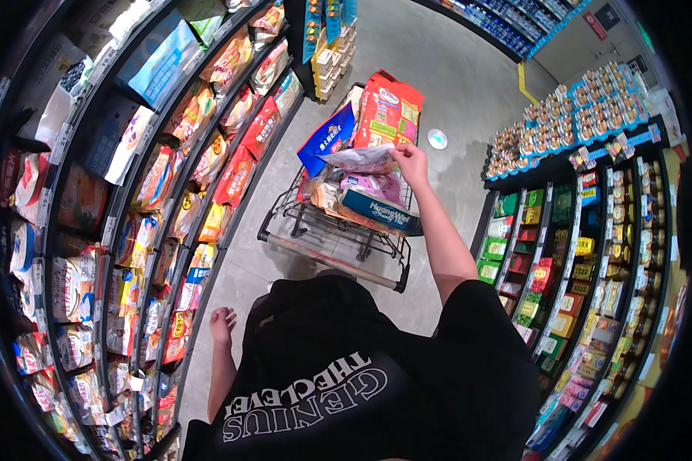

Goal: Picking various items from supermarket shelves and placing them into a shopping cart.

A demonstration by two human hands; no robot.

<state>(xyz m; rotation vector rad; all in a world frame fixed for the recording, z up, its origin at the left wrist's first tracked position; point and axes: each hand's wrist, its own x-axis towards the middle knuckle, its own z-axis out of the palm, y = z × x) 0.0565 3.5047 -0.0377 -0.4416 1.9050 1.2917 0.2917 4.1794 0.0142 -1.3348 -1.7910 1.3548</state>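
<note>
My right hand (410,164) grips the edge of a pale, crinkled plastic package (362,158) over a wire shopping cart (333,257). Inside the cart, a large red bag (387,109) stands at the far end, with a blue bag (327,138) leaning to its left. A pink package (380,185) lies under the pale one, behind a dark teal box (379,211) at the near end. My left hand (222,324) hangs low at my left side, near the shelves, fingers loosely curled and holding nothing.
Shelves of bagged foods (190,225) line the left side. On the right stand shelves of boxes and jars (571,259), topped by egg packs (576,118). A small display rack (326,66) stands beyond the cart on the left. Grey floor (455,69) shows between the shelves.
</note>
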